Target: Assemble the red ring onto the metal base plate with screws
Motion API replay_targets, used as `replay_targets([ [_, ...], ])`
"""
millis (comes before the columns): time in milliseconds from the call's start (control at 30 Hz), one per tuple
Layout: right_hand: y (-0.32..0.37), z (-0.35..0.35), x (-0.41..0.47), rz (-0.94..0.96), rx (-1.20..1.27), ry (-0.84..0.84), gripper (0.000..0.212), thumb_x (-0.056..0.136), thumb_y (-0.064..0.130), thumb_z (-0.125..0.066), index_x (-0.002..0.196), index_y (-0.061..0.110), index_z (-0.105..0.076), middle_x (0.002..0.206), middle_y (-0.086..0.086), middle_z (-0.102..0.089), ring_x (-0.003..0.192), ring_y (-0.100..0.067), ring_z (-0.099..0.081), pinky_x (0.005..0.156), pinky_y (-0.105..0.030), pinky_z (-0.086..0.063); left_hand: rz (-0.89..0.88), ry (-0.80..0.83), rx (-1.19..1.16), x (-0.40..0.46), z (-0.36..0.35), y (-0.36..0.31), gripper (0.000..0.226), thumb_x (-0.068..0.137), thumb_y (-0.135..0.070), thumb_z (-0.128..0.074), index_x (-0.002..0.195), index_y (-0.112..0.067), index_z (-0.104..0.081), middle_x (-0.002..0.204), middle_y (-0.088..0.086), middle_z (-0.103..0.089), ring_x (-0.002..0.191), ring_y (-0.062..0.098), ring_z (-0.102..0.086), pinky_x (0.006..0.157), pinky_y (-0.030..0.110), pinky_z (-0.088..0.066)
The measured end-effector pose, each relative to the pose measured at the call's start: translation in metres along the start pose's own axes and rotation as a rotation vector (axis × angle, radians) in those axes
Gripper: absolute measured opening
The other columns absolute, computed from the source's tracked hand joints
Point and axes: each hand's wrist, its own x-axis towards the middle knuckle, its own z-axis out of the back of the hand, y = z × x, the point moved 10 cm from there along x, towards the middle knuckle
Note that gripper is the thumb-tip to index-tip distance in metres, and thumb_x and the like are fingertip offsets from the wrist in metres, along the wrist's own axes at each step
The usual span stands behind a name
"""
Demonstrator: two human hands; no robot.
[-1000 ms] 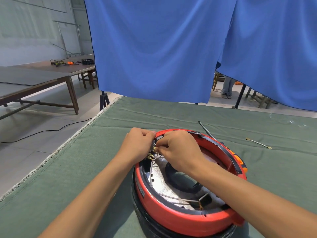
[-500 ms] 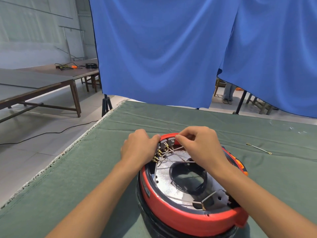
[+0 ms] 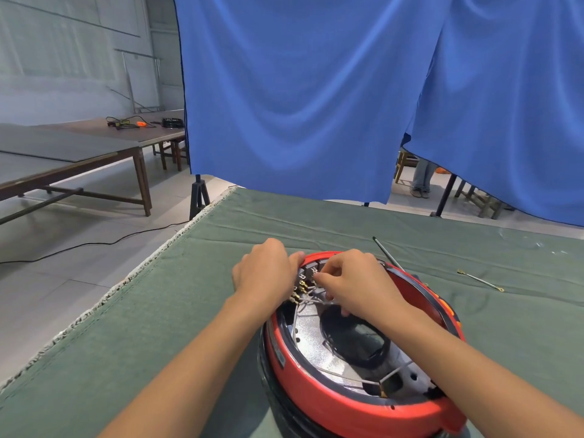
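Observation:
The red ring (image 3: 341, 403) sits around a speckled metal base plate (image 3: 313, 349) with a dark round hole in its middle, on top of a black body. My left hand (image 3: 265, 273) grips the ring's far left rim from outside. My right hand (image 3: 350, 282) reaches over the far inner edge, fingers pinched on thin grey wires (image 3: 311, 300) with brass terminals beside a small terminal block. Whether a screw is in the fingers is hidden.
A thin screwdriver shaft (image 3: 384, 249) lies on the green cloth (image 3: 177, 311) behind the ring. A loose wire with ring terminals (image 3: 480, 279) lies to the right. The cloth's left edge drops to the floor. Blue curtains hang behind the table.
My right hand has shifted down and left onto the wires at the terminal block. My left hand stays on the rim. The camera view has shifted slightly.

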Motion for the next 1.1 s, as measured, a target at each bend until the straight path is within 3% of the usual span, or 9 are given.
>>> replay_targets([
  [200, -0.009, -0.011, 0.004, -0.059, 0.099, 0.072, 0.026, 0.089, 0.027, -0.060, 0.063, 0.023, -0.062, 0.063, -0.002, -0.071, 0.032, -0.006, -0.053, 0.057, -0.025, -0.051, -0.019, 0.004, 0.020, -0.002, 0.002, -0.004, 0.050, 0.094, -0.051, -0.047, 0.059, -0.017, -0.038, 0.092, 0.012, -0.065, 0.086, 0.036, -0.057, 0.067, 0.034, -0.034],
  [333, -0.013, -0.017, 0.004, -0.096, 0.173, 0.119, 0.030, 0.090, 0.022, -0.059, 0.060, 0.023, -0.060, 0.053, 0.004, -0.064, 0.031, -0.003, -0.051, 0.047, -0.022, -0.041, -0.032, 0.030, 0.042, -0.002, -0.003, -0.005, 0.048, 0.096, -0.050, -0.044, 0.062, -0.016, -0.041, 0.092, 0.011, -0.065, 0.088, 0.036, -0.058, 0.068, 0.034, -0.035],
  [500, -0.016, -0.019, 0.004, -0.119, 0.226, 0.126, 0.028, 0.089, 0.022, -0.061, 0.061, 0.022, -0.062, 0.039, 0.010, -0.056, 0.031, -0.002, -0.051, 0.043, -0.017, -0.037, -0.197, 0.015, 0.010, -0.006, -0.003, -0.022, 0.024, 0.099, -0.034, -0.043, 0.112, -0.026, -0.060, 0.108, 0.004, -0.067, 0.104, 0.032, -0.059, 0.079, 0.039, -0.043],
  [767, -0.016, -0.022, 0.002, -0.126, 0.280, 0.165, 0.030, 0.091, 0.023, -0.061, 0.060, 0.021, -0.062, 0.048, 0.002, -0.061, 0.032, 0.000, -0.049, 0.046, -0.020, -0.037, -0.186, 0.051, -0.066, -0.005, -0.004, -0.021, 0.027, 0.098, -0.031, -0.044, 0.095, -0.020, -0.069, 0.093, 0.004, -0.070, 0.095, 0.031, -0.061, 0.077, 0.038, -0.047],
  [867, -0.016, -0.022, 0.002, -0.118, 0.303, 0.160, 0.028, 0.090, 0.022, -0.062, 0.062, 0.018, -0.063, 0.051, 0.001, -0.062, 0.032, 0.000, -0.049, 0.040, -0.015, -0.037, -0.187, 0.054, -0.065, -0.005, -0.003, -0.021, 0.027, 0.098, -0.031, -0.045, 0.092, -0.019, -0.068, 0.089, 0.005, -0.069, 0.093, 0.031, -0.061, 0.077, 0.039, -0.049],
  [1100, -0.015, -0.022, 0.005, -0.110, 0.293, 0.145, 0.028, 0.089, 0.022, -0.063, 0.061, 0.019, -0.061, 0.043, 0.008, -0.058, 0.031, -0.003, -0.047, 0.036, -0.012, -0.034, -0.194, 0.093, -0.138, -0.004, -0.004, -0.021, 0.026, 0.098, -0.026, -0.047, 0.085, -0.022, -0.069, 0.083, 0.003, -0.068, 0.091, 0.029, -0.061, 0.081, 0.042, -0.051],
])
